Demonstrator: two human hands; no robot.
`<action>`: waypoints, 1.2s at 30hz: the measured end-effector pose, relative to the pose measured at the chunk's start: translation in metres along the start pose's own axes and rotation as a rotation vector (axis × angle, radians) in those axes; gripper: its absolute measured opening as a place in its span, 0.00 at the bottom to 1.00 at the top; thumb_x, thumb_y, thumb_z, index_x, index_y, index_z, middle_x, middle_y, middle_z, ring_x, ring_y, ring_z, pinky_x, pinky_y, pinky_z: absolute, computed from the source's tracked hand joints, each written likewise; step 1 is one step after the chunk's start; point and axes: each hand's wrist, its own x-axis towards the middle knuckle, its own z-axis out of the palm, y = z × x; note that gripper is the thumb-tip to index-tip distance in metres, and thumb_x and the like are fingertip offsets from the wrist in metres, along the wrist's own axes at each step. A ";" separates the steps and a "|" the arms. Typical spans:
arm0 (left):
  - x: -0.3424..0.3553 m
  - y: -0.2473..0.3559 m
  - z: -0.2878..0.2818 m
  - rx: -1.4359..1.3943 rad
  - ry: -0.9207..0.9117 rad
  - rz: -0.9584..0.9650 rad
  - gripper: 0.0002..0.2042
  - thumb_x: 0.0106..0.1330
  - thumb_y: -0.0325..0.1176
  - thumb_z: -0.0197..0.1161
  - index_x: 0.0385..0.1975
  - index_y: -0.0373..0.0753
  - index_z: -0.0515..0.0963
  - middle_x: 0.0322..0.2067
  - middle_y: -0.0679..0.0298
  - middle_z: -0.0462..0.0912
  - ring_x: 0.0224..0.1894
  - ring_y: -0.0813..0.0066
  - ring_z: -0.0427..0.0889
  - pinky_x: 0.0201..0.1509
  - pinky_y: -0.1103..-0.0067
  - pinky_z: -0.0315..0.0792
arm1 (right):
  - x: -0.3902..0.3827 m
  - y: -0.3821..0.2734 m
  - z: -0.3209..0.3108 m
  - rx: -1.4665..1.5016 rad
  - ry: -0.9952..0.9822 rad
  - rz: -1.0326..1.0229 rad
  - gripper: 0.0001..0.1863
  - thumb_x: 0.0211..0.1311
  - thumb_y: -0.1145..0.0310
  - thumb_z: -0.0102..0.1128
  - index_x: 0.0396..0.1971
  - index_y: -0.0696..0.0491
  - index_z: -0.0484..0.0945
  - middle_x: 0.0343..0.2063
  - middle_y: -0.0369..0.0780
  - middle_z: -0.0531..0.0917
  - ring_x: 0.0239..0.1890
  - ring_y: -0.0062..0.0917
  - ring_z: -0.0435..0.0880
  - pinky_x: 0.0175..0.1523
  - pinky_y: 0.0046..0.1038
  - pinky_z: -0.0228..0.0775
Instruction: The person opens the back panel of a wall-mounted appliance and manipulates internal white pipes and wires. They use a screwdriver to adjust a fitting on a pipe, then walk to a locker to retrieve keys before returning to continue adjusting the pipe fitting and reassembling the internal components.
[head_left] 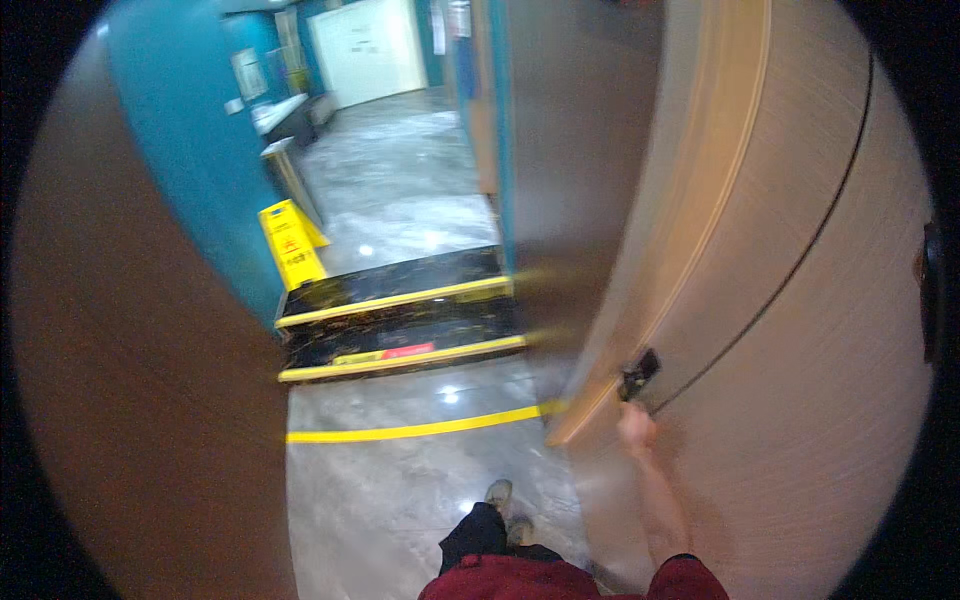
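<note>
Right hand (636, 426) at dark metal handle (639, 374) of smooth wood-grain door (800, 330); grip cannot tell; glossy marble steps (400, 320), yellow-edged, far left

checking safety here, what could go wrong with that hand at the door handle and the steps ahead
The right hand reaches just under the black door handle near the edge of the pale wooden door; fingers could get pinched if it swings. The dark, yellow-edged steps and the glossy grey floor beside a yellow caution sign suggest trip and slip hazards.
</note>
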 end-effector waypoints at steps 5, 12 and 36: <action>0.070 0.106 -0.031 0.021 -0.107 0.095 0.06 0.69 0.31 0.58 0.39 0.37 0.75 0.29 0.63 0.82 0.32 0.74 0.82 0.35 0.77 0.77 | 0.016 -0.026 -0.044 -0.099 -0.052 -0.020 0.16 0.71 0.57 0.46 0.42 0.49 0.80 0.40 0.47 0.84 0.44 0.42 0.83 0.48 0.45 0.74; 0.188 0.309 -0.104 -0.152 -0.228 0.348 0.06 0.68 0.30 0.59 0.41 0.36 0.76 0.30 0.63 0.83 0.32 0.75 0.82 0.36 0.78 0.78 | 0.065 0.067 -0.058 -0.158 0.294 0.087 0.14 0.71 0.61 0.48 0.36 0.53 0.80 0.33 0.45 0.85 0.34 0.40 0.87 0.37 0.44 0.79; -0.111 0.770 0.492 0.410 -0.795 1.017 0.11 0.70 0.32 0.59 0.48 0.36 0.77 0.37 0.65 0.84 0.38 0.80 0.79 0.40 0.80 0.74 | 0.143 0.483 -0.158 -0.055 0.600 0.480 0.12 0.62 0.62 0.56 0.20 0.50 0.75 0.17 0.46 0.79 0.21 0.44 0.80 0.27 0.44 0.71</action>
